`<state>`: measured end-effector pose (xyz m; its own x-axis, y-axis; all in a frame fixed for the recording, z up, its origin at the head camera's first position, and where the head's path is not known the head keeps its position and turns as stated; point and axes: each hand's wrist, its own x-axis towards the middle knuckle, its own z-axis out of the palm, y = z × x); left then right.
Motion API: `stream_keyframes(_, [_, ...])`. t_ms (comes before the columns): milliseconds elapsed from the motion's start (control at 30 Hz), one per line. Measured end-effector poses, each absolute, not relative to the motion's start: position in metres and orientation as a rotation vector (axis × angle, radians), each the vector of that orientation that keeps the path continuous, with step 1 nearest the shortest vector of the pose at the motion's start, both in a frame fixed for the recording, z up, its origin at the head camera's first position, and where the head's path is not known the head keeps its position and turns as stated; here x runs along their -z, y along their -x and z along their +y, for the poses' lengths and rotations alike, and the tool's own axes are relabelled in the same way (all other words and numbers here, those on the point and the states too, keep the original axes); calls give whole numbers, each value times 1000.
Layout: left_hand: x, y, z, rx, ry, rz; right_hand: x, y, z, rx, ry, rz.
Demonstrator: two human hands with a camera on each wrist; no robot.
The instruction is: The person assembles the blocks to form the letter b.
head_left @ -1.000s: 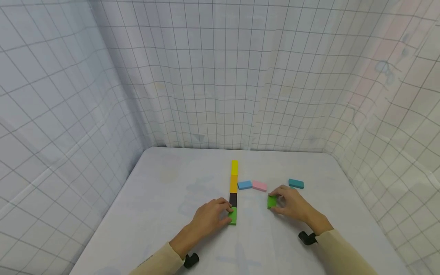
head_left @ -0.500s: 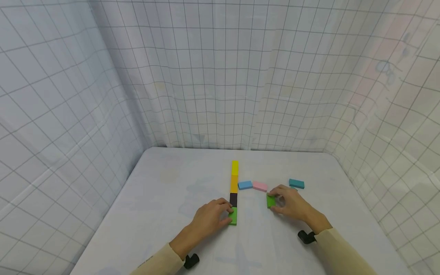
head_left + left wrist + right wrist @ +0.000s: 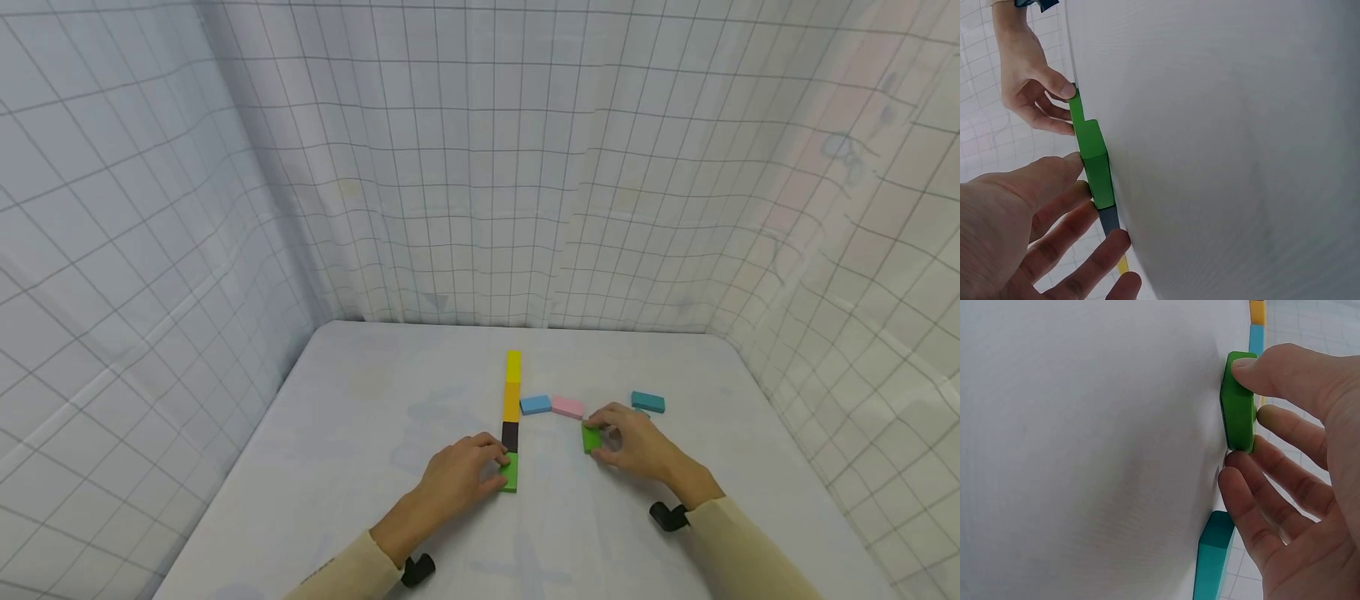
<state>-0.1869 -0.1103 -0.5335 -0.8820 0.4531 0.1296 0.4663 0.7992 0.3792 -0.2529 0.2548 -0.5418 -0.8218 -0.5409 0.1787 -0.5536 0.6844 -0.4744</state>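
Observation:
My left hand (image 3: 459,475) pinches a green block (image 3: 510,473) between thumb and fingers, at the near end of a straight row. Beyond it in that row lie a black block (image 3: 510,437), an orange block (image 3: 512,402) and a yellow block (image 3: 513,367). To the right, a second green block (image 3: 591,438) is held by my right hand (image 3: 636,443), thumb at its near end. In the right wrist view the thumb presses one end of this green block (image 3: 1239,406), while fingertips touch the other. The two green blocks are apart on the table.
Right of the row lie a blue block (image 3: 536,405) and a pink block (image 3: 567,407), end to end. A teal block (image 3: 648,402) lies behind my right hand, with a sliver of another teal piece (image 3: 642,412) peeking out. Gridded white curtains (image 3: 480,167) surround the white table (image 3: 360,417).
My right hand and its green block have shifted very slightly left and away from me, uncovering a sliver of teal behind the hand. My left hand stays in place.

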Motion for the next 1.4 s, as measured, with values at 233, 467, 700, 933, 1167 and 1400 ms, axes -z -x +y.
stream_keyframes(233, [533,187,-110,627,754,-2950,543,255,255,-816,-936,-2848])
stream_keyframes(467, [533,186,-110,635,755,-2953,544,255,255,-824,-936,-2847])
stream_keyframes(700, [531,186,-109,632,752,-2955,544,257,255,-835,-948,-2840])
stream_keyframes(933, [532,185,-109,629,760,-2939,543,257,255,-849,-955,-2842])
stream_keyframes(1167, [528,184,-110,645,770,-2929,543,256,254,-834,-959,-2836])
stream_keyframes(1400, [530,185,-109,619,761,-2947,543,256,253,-834,-966,-2816])
